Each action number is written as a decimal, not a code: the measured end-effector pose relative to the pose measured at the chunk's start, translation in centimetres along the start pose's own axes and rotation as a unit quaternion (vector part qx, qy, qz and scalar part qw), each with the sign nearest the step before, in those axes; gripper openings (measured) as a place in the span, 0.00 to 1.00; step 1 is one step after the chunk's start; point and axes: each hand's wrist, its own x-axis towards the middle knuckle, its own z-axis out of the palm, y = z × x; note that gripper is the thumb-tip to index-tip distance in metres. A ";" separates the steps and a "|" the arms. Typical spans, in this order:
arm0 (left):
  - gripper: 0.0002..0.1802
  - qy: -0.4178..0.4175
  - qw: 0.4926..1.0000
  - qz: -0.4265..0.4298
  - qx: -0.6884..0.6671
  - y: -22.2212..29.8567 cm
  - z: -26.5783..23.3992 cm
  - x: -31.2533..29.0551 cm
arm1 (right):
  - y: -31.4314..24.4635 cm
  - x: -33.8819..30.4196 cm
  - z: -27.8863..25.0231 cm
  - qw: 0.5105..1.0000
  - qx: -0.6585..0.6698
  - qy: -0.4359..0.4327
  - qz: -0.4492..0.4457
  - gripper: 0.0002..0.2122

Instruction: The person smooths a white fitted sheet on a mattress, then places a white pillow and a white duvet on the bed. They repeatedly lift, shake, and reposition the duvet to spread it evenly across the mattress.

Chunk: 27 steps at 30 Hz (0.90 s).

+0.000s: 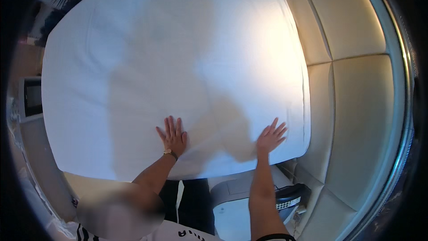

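White sheet [89,107] bears left hand [174,140] and right hand [268,141] (both spread).

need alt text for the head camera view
A person's spread left hand and right hand rest on a white-sheeted bed. A watch is worn on the left side; padded cream panels stand at right.

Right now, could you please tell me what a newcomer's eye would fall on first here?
Most likely the big white-sheeted bed filling the middle of the view, with a broad dark shadow across it and a warm glow toward its upper right. Next come the left hand and right hand, fingers spread on its near part. The padded cream panels stand out along the right side.
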 end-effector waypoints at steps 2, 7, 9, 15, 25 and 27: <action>0.33 -0.003 1.000 -0.010 -0.003 0.0 -0.4 -0.1 | -5.1 -2.9 -1.6 0.996 0.036 -0.020 -0.083 0.24; 0.33 -0.025 0.999 0.021 -0.033 -0.4 -1.3 0.0 | -18.9 -15.5 -2.8 0.830 0.230 -0.108 -0.497 0.21; 0.32 -0.012 0.998 0.055 -0.030 -3.2 -1.8 0.1 | -19.2 -12.6 -3.1 0.834 0.203 -0.174 -0.482 0.21; 0.29 0.096 0.983 -0.151 -0.042 -11.5 -3.8 4.2 | -14.1 1.7 -1.0 0.992 0.009 -0.013 -0.124 0.25; 0.32 0.136 0.941 -0.304 -0.066 -17.4 -4.9 16.0 | -46.5 -8.9 -5.7 0.772 0.206 -0.029 -0.601 0.22; 0.35 0.077 0.948 -0.308 -0.037 -18.1 -4.6 16.7 | -51.7 -9.3 -6.9 0.723 0.300 -0.040 -0.621 0.20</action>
